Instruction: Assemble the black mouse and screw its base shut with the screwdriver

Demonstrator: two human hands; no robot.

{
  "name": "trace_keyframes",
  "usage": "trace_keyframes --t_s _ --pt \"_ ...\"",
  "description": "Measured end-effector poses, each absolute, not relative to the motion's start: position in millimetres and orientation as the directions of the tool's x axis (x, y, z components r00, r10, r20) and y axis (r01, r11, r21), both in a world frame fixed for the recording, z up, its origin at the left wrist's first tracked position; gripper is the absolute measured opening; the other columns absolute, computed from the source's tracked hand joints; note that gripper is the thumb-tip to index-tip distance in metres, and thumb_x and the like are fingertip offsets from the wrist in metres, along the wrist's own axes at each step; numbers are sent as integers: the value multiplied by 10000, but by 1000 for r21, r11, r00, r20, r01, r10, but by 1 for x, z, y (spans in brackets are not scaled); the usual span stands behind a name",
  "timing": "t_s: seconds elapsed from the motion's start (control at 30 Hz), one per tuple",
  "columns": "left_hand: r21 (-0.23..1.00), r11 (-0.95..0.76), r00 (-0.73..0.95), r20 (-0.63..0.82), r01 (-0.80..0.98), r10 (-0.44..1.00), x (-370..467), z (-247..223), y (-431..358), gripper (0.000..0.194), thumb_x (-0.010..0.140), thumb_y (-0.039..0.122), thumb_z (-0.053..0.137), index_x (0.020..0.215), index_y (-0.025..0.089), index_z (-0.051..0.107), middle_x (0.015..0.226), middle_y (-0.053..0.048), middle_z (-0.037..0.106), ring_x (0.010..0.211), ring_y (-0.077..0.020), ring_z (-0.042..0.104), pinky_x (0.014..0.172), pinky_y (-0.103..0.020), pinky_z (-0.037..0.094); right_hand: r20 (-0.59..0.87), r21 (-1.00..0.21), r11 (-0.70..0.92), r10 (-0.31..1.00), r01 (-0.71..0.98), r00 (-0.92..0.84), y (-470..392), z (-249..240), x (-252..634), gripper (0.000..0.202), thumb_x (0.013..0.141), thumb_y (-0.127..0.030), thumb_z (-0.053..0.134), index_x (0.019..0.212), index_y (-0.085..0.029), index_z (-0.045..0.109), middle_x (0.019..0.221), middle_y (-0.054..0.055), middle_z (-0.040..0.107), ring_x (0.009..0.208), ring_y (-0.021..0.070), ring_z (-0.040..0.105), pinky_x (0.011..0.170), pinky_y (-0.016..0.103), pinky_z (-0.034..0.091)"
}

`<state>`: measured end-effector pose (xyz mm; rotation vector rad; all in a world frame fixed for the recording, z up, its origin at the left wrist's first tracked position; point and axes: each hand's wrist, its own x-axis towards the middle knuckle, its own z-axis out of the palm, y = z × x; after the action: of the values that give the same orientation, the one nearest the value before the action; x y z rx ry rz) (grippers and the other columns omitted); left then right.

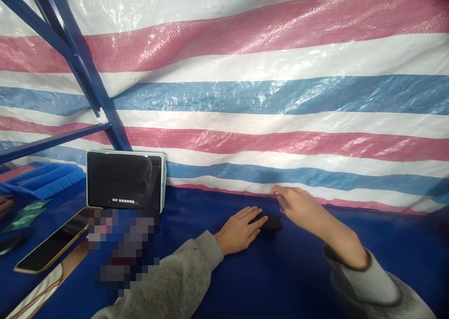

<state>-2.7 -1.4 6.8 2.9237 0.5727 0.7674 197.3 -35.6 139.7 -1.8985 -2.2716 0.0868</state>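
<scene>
On the blue tabletop lies a dark, flat, rounded thing that looks like a computer mouse (271, 222). My left hand (240, 230) holds it from the left, its fingers reaching over the near side and top. Just above its right end is my right hand (293, 206), with thumb and fingers pinched together. A small red and blue bit shows under the right fingers, but most of what they hold is hidden. Both forearms wear grey sleeves.
A tablet (121, 178) with a dark screen stands at left, beside a phone (56, 239) in a pale case. Further left are blue trays (52, 178) and a green circuit board (30, 216). Striped sheeting (280, 94) hangs behind, with a blue metal frame (87, 71).
</scene>
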Motion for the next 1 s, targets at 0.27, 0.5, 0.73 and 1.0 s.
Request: trace_keyframes --t_s 0.27,0.5,0.73,1.0 --pt "170 -920 811 434 354 392 -1 5 -2 428 1009 272 417 1433 229 379 1455 -107 449 1376 -235 390 1135 -447 353 124 -170 189 978 967 -169 -37 140 200 305 920 -183 338 948 -191 642 845 64 696 752 191 620 685 285 377" --pt "197 -910 796 442 364 414 -2 7 -3 422 995 248 439 1415 235 401 1433 -109 466 1331 -238 438 1092 -431 390 137 -135 164 980 977 -146 -36 138 199 276 848 -117 398 973 -205 628 904 52 694 788 192 625 678 278 365" --pt "208 -903 782 451 376 430 -3 6 -3 416 980 234 458 1396 241 433 1424 -108 472 1314 -244 446 1079 -443 392 173 -151 220 966 964 -193 -36 136 195 300 823 -79 410 988 -205 626 976 53 684 842 188 631 693 271 361" --pt "221 -900 782 447 375 435 -3 6 -3 421 977 236 460 1397 247 435 1426 -104 469 1312 -250 446 1081 -450 388 160 -148 195 972 969 -171 -37 137 193 315 828 -85 411 1032 -205 618 952 54 686 812 191 625 680 277 354"
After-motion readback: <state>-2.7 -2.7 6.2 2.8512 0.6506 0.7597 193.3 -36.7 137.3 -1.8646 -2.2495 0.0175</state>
